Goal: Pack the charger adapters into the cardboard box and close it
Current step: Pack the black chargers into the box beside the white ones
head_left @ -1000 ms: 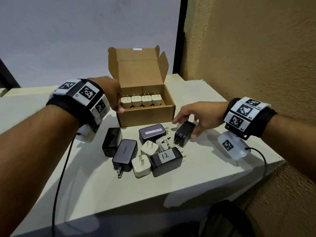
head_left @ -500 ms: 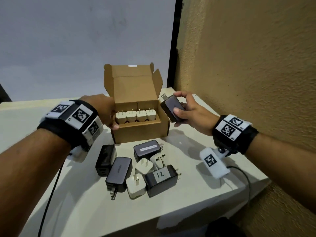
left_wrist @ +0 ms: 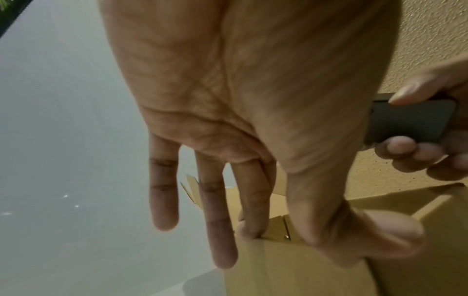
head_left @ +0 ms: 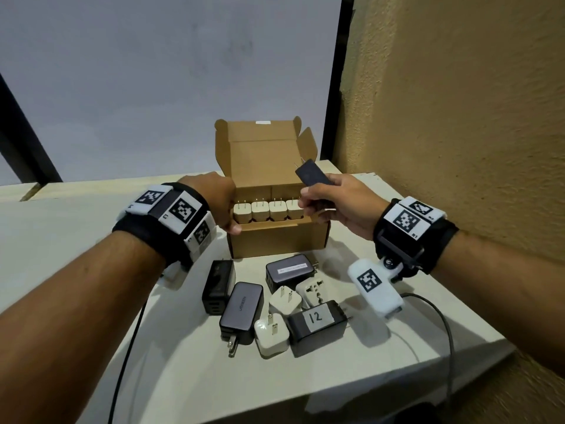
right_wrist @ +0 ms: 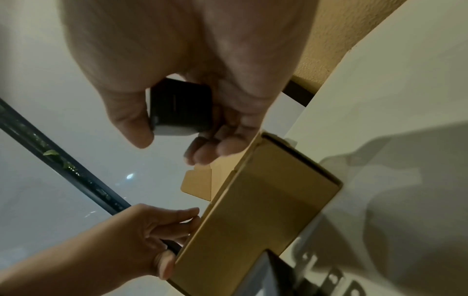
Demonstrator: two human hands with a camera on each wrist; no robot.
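An open cardboard box stands on the table with its lid upright. A row of white adapters sits prongs-up along its front. My left hand grips the box's front left corner, thumb on the front wall. My right hand holds a black adapter in the air above the box's right end. The right wrist view shows thumb and fingers round that adapter over the box. Several loose adapters lie in front of the box, among them one labelled 12.
The white table ends close behind the loose adapters, with its front edge and right corner near. A rough tan wall stands just right of the box. Cables trail from both wrists across the table.
My right hand picked the black adapter off the table, raised it beside the box, then moved it left over the box's right end. The left hand stayed on the box's corner.
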